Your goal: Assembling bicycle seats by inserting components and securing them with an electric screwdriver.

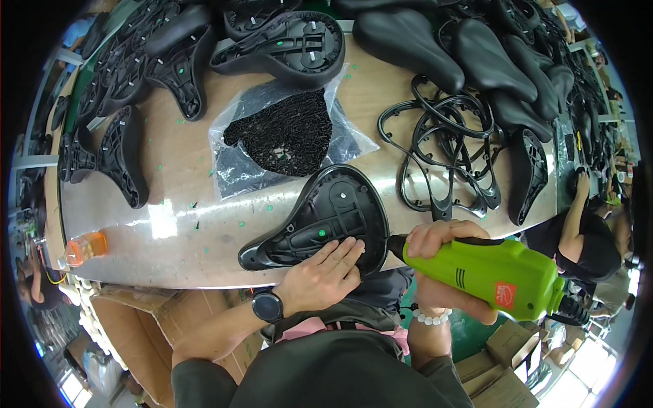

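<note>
Lime-green plastic driver (488, 273) fills closed right hand (439, 294); extended left hand (318, 277), visibly gripping nothing, touches black teardrop plastic saddle (340, 221), apparently mid-fastening, with black plastic loops (442, 204) beyond right hand seemingly unfitted.

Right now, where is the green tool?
In the head view, the green tool is right of centre, in the right hand, its tip beside the saddle under the left hand.

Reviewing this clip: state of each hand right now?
Left hand: open, laid over the upturned black saddle.
Right hand: closed, holding the green power tool.
</note>
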A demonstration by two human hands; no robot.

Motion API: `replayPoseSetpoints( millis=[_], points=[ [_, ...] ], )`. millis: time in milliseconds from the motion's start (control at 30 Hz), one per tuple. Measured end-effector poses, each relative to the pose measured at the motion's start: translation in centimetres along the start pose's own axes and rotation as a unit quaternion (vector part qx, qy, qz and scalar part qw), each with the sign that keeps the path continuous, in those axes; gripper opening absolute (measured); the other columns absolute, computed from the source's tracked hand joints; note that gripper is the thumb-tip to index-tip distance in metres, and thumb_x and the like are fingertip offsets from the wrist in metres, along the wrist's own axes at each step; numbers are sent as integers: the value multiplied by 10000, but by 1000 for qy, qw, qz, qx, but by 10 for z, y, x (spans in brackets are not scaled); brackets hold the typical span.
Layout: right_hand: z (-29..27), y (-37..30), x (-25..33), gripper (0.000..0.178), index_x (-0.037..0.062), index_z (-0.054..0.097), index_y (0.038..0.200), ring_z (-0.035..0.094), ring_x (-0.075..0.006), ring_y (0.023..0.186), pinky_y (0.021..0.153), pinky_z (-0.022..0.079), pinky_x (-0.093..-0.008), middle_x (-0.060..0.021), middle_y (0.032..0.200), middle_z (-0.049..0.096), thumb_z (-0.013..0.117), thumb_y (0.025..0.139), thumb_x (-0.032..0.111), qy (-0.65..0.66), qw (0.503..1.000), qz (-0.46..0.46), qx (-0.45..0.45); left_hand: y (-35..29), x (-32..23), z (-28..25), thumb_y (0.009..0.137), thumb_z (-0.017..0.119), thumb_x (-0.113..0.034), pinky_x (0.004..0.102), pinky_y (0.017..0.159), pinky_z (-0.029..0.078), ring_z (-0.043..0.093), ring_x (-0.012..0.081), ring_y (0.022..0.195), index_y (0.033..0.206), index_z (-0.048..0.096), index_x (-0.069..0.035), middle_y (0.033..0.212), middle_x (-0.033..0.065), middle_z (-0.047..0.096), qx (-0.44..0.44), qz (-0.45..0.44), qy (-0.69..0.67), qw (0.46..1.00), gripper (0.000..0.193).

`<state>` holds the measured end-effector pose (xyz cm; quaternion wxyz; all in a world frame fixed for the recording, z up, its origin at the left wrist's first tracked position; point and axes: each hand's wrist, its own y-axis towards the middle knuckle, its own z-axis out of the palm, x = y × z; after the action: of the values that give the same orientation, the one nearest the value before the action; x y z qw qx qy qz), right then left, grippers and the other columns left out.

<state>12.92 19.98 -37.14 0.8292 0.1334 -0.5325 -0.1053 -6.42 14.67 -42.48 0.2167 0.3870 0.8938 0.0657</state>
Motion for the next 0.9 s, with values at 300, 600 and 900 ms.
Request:
replayPoseSetpoints(
  millis=[300,600,900],
  points=[
    [7,1,-5,984,-64,538,1097,599,-279,771,734,509,-385,-171,859,606,747,636,780,104,994,6,-19,-4,-3,10,850,605,-203,413,1002,507,621,296,1205,848,624,-80,1283,194,636,-15,-7,13,1000,125],
    [10,22,32,1200,-17,459,1327,586,-245,614,588,492,-374,-97,772,575,518,628,957,-22,978,-100,181,9,-3,-28,801,728,-277,418,958,526,653,303,1129,923,659,-51,1215,158,665,-4,-62,-85,994,266],
    [36,15,30,1206,-20,446,1327,587,-266,650,611,488,-394,-126,806,580,529,620,954,59,989,-41,131,18,175,-40,859,696,-247,421,799,529,581,314,977,1112,660,-42,1042,93,626,-97,-313,212,921,328]
  ],
)
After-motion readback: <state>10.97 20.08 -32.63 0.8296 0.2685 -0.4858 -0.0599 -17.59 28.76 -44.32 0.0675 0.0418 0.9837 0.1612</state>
